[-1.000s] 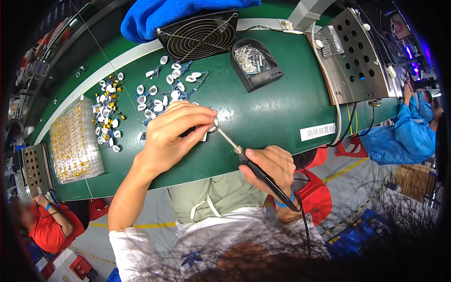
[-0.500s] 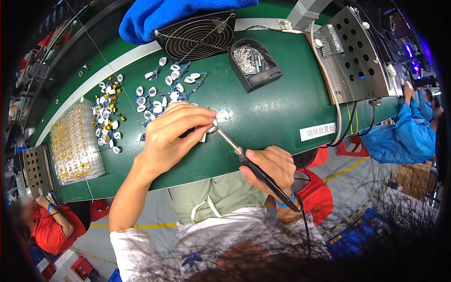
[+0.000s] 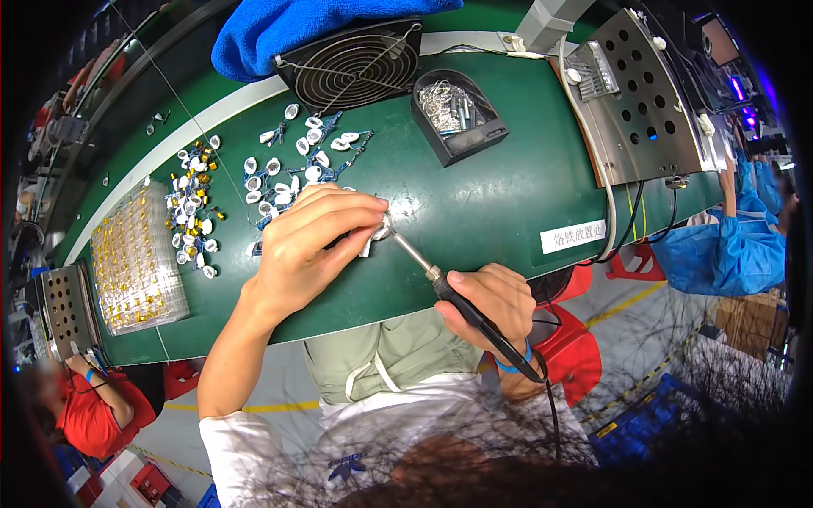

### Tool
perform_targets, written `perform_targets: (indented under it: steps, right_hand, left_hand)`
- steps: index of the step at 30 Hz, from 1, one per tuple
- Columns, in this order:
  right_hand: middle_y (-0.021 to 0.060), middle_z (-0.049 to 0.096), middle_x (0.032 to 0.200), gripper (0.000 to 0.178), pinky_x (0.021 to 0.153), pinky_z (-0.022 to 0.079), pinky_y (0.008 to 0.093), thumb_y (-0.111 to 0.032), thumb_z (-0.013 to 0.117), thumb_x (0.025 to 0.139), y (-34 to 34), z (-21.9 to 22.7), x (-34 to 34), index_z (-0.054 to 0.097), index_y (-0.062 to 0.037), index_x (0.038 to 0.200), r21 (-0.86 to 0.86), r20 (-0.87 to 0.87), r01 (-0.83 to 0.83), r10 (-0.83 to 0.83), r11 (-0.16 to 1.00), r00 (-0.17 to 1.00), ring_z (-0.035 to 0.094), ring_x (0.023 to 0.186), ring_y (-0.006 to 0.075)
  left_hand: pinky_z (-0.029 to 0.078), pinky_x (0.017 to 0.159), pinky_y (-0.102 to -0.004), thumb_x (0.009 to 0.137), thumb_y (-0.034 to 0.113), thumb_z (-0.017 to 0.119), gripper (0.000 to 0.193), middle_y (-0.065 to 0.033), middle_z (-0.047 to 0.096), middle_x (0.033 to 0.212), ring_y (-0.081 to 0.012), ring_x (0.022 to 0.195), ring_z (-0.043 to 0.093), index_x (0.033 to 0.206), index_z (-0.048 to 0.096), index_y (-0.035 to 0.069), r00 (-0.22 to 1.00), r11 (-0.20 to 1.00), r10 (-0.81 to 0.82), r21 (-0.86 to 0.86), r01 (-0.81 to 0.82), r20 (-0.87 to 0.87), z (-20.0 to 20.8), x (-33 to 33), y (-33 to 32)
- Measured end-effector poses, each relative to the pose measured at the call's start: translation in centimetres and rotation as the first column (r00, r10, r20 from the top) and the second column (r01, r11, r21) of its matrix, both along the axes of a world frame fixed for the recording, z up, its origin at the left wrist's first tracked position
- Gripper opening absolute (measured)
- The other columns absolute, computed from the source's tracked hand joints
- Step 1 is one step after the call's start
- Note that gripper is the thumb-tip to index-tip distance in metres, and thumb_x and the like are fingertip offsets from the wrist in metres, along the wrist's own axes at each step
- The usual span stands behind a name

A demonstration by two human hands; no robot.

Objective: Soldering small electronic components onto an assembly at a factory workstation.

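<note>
In my right hand is a soldering iron, gripped by its black handle, with the metal shaft slanting up and left. The iron's tip meets a small white part pinched between the thumb and fingers of my left hand. Much of that part is hidden by my fingers, and its exact kind cannot be made out. Just beyond my left hand lies a loose cluster of small round white parts with blue wires. Further left is a pile of similar white parts with yellow pieces.
A clear plastic tray with yellow pieces stands at the left. At the back are a black fan, a blue towel and a black bin of metal bits. A perforated metal box stands right. Co-workers sit at both sides.
My hands, the soldering iron and the white part hold almost the same position. At the far right, the co-worker in blue has shifted an arm.
</note>
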State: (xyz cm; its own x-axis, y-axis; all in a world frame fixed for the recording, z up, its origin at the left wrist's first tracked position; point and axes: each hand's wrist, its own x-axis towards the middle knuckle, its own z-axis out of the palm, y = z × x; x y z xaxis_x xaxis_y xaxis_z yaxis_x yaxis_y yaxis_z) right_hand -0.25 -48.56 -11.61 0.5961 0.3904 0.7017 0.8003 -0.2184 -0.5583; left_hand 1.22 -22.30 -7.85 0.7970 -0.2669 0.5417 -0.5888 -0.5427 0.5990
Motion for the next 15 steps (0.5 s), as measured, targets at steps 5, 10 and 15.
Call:
perform_targets:
  steps: [5, 10, 15]
  right_hand:
    - [0.0154, 0.071, 0.079, 0.039, 0.052, 0.049, 0.0342, -0.010, 0.087, 0.079, 0.01, -0.14, -0.02, 0.069, 0.0047, 0.111, 0.015, -0.012, -0.014, 0.014, 1.000, 1.000, 0.065, 0.058, 0.0265]
    - [0.0150, 0.071, 0.080, 0.040, 0.053, 0.050, 0.0336, -0.007, 0.087, 0.077, 0.11, -0.08, 0.03, 0.069, 0.0045, 0.111, 0.007, -0.004, -0.013, 0.013, 1.000, 1.000, 0.066, 0.059, 0.0261]
    - [0.0144, 0.071, 0.081, 0.041, 0.054, 0.050, 0.0333, -0.007, 0.088, 0.076, 0.19, 0.10, -0.07, 0.069, 0.0038, 0.112, -0.022, -0.003, -0.003, 0.003, 1.000, 1.000, 0.066, 0.061, 0.0257]
  left_hand:
    - [0.056, 0.082, -0.0377, 0.076, -0.007, 0.081, 0.023, -0.0112, 0.077, 0.102, -0.0274, 0.090, 0.073, 0.097, 0.075, -0.001, 1.000, 1.000, -0.002, 0.011, 0.002, 0.008, 0.01, -0.03, 0.04]
    - [0.056, 0.082, -0.0381, 0.076, -0.006, 0.081, 0.023, -0.0112, 0.077, 0.102, -0.0271, 0.091, 0.073, 0.097, 0.075, -0.002, 1.000, 1.000, -0.011, 0.008, 0.011, 0.017, -0.02, 0.00, 0.01]
    - [0.056, 0.083, -0.0381, 0.077, -0.006, 0.081, 0.023, -0.0113, 0.077, 0.102, -0.0267, 0.091, 0.073, 0.098, 0.075, -0.002, 1.000, 1.000, -0.011, 0.009, 0.011, 0.018, 0.00, -0.05, 0.02]
